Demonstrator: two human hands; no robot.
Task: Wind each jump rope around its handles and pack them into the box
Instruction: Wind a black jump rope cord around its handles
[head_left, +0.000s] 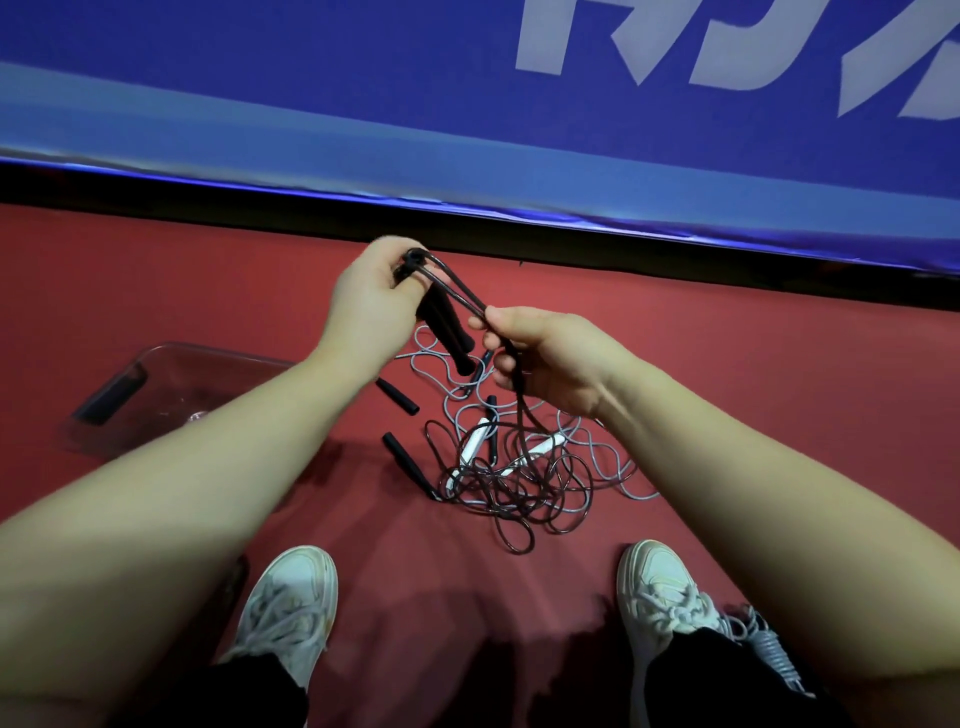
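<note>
My left hand (370, 296) grips the two black handles (451, 332) of a jump rope, held together and pointing down to the right. My right hand (545, 358) pinches the doubled dark cord (457, 288) just after it leaves the handle tops. The rest of that cord hangs down into a tangled pile (519, 483) on the red floor. The pile also holds grey cord, white handles (475, 441) and loose black handles (397, 396). A clear plastic box (171, 384) sits on the floor at the left, partly behind my left forearm.
A blue padded barrier (467, 130) with white lettering runs across the back, a black strip at its base. My two white sneakers (291, 608) stand at the bottom edge. A coiled grey rope (774, 649) lies by the right shoe.
</note>
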